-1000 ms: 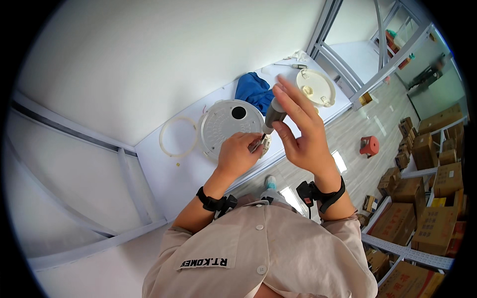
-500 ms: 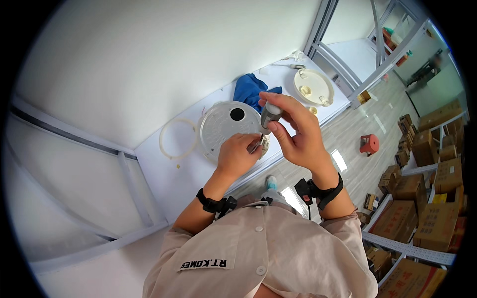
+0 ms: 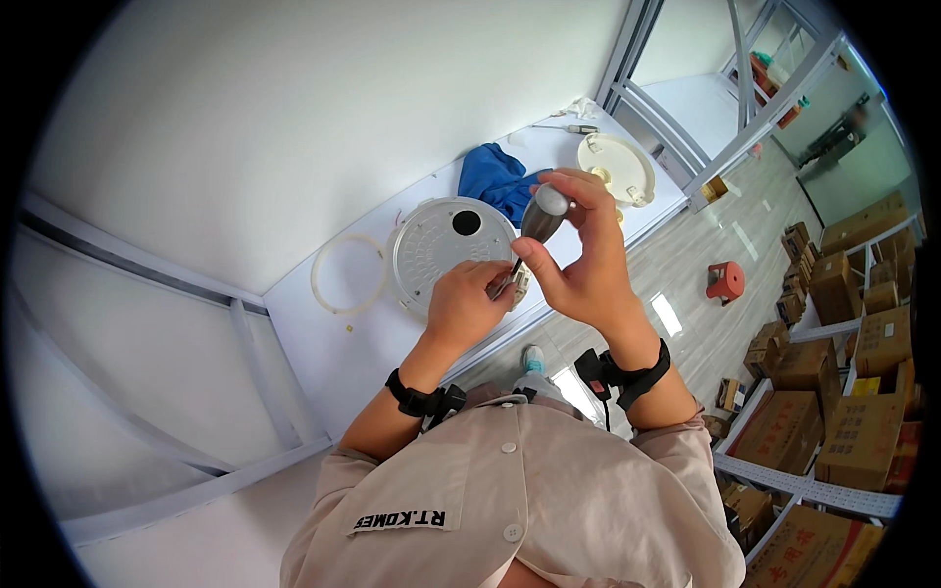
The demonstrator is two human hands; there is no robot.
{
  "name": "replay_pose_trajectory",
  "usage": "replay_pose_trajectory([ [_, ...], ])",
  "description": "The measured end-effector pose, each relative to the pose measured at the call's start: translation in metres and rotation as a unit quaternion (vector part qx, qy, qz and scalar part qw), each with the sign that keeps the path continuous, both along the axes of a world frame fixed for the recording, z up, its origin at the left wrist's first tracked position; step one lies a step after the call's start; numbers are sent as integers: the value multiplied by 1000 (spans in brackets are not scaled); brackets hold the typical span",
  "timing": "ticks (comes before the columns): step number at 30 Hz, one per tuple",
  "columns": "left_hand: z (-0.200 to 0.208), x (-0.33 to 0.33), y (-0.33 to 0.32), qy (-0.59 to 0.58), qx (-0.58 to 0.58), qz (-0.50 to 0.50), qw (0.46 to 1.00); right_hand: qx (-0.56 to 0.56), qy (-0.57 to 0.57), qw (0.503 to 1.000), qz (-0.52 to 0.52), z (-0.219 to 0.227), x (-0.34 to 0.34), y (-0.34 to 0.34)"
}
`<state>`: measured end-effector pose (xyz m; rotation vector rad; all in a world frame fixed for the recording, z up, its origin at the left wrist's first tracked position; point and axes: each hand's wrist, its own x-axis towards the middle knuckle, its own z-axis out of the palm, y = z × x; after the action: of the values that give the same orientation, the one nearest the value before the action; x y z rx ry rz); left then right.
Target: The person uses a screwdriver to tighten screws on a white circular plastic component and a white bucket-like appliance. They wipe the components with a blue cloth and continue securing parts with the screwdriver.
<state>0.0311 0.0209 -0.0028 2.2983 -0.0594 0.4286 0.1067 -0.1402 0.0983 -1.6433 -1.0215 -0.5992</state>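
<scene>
My right hand (image 3: 594, 263) grips a screwdriver (image 3: 543, 216) by its grey handle, thumb on one side and fingers on the other. The shaft slants down toward the fingertips of my left hand (image 3: 465, 302). Those fingers pinch a small metal piece (image 3: 503, 287) at the near right rim of a round silver-grey disc-shaped housing (image 3: 431, 245), which has a black circle on its face. Whether the screwdriver's tip touches the metal piece is hidden by the fingers. A pale part (image 3: 524, 287) shows at the rim beside them.
A crumpled blue cloth (image 3: 493, 181) lies behind the housing. Left of it rests a thin cream ring (image 3: 315, 278). Farther right are a round cream cover (image 3: 632, 171) and another screwdriver (image 3: 582, 128). A red stool (image 3: 725, 281) and shelved cardboard boxes (image 3: 802, 365) stand to the right.
My right hand has tilted the screwdriver, and its handle top has shifted slightly right; the shaft now shows. My left hand stays at the rim with the metal piece.
</scene>
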Motion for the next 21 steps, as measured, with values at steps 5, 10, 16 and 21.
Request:
replay_pose_trajectory([
  [5,4,0,0,8,22,-1,1000,5,121,989,89,-8,-7,0],
  [10,1,-1,0,-4,4,1,1000,-12,14,999,-43,-4,-6,7],
  [16,0,-1,-1,-10,-8,0,1000,-20,-78,992,-94,-9,-2,8],
  [21,1,-1,1,-13,-1,-4,1000,-25,-52,997,-45,-1,-3,3],
])
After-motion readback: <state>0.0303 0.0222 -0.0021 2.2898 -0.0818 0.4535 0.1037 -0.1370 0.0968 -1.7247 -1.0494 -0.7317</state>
